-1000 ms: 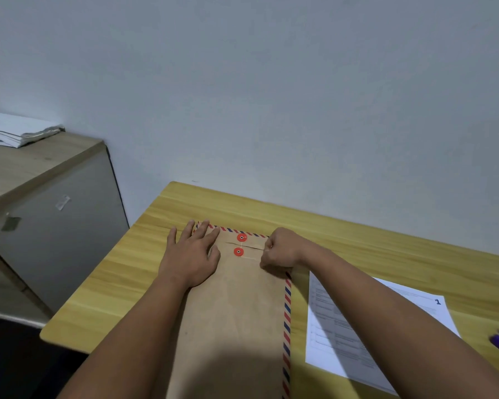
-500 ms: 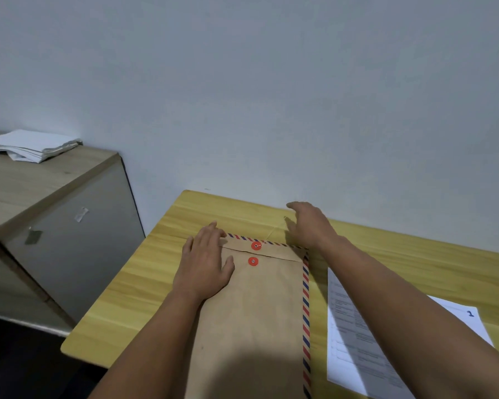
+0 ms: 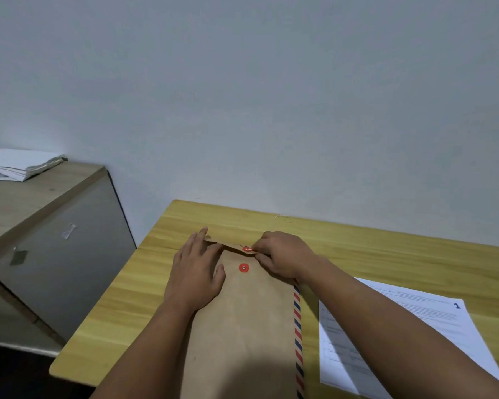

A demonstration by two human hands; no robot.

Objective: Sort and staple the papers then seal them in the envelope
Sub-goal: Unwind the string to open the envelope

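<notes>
A brown envelope [image 3: 242, 326] with a red and blue striped edge lies lengthwise on the wooden desk [image 3: 386, 254]. Its flap [image 3: 231, 246] is slightly raised at the far end. Two red button discs show: one on the flap [image 3: 247, 249], one on the body [image 3: 243, 267]. My left hand [image 3: 198, 272] lies flat on the envelope's upper left, fingers spread. My right hand [image 3: 283, 254] pinches at the flap by the upper red disc. A printed sheet marked 1 [image 3: 401, 335] lies to the right, partly under my right forearm.
A thin loose string [image 3: 283, 217] lies on the desk near the wall. A grey cabinet [image 3: 55, 240] stands to the left with a stack of white papers [image 3: 18, 165] on top. The wall runs just behind the desk.
My right hand has come back from the desk's far edge to the flap and now pinches at the upper red disc. The flap has lifted slightly. My left hand stays flat on the envelope.
</notes>
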